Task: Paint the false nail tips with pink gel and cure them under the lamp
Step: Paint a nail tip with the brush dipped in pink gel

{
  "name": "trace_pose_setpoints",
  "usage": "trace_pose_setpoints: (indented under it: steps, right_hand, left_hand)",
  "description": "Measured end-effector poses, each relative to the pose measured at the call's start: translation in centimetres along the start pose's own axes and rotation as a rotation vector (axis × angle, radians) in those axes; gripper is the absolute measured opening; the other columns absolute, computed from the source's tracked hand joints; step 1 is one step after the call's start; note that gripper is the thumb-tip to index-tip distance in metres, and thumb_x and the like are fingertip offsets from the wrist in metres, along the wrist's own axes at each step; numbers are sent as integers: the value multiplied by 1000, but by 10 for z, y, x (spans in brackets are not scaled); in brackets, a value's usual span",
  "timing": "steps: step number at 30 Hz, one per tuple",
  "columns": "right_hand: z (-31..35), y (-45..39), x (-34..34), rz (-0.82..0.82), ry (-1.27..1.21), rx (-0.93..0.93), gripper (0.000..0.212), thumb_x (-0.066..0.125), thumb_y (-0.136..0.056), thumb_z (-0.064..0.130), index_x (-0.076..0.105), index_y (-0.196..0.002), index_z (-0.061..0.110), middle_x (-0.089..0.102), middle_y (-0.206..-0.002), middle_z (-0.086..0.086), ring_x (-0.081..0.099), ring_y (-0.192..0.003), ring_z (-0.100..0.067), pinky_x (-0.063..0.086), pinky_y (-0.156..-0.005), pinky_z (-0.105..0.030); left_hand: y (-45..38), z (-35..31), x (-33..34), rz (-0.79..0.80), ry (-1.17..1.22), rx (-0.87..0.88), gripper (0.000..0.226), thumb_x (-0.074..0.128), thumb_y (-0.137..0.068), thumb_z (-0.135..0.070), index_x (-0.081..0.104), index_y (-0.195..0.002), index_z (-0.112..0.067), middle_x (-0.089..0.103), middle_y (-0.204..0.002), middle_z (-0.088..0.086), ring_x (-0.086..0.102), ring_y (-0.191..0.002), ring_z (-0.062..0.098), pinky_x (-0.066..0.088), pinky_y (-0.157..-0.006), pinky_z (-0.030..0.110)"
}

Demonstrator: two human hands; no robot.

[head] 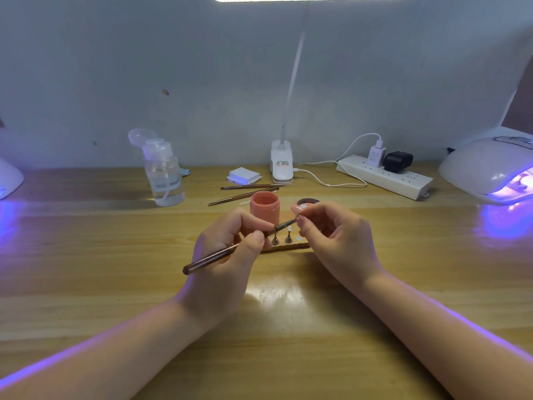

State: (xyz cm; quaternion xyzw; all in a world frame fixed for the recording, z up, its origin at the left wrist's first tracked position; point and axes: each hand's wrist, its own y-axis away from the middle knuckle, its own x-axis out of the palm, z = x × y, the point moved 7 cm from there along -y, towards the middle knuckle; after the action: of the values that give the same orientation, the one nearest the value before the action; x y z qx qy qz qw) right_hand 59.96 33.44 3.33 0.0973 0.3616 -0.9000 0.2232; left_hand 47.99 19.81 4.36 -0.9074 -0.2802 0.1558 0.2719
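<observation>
Your left hand (230, 241) pinches the gel brush (230, 251); your right hand (331, 235) pinches a nail tip (300, 219) just in front of the open pink gel jar (264, 207). A slip could smear gel onto your fingers (310, 226) — or topple the tips on the stand (284, 241) below. No label is legible, the desk lamp's (281, 166) included.

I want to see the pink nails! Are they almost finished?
Not yet. The pink gel jar is open, its lid beside it. The left hand holds the brush against a nail tip pinched by the right hand. Two tips on the stand look unpainted. The glowing lamp waits.
</observation>
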Motion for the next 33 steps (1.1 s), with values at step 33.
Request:
trace_pose_setpoints:
  steps: [33]
  right_hand:
    - [-6,-1,-13,-132,-112,190,11,69,-83,12,65,-80,23,67,-69,1,63,-64,-18,56,-69,-47]
  left_hand:
    - [-2,0,-12,-210,47,-89,18,51,-86,-19,66,-94,-13,72,-79,-7,65,-77,5,49,-68,14]
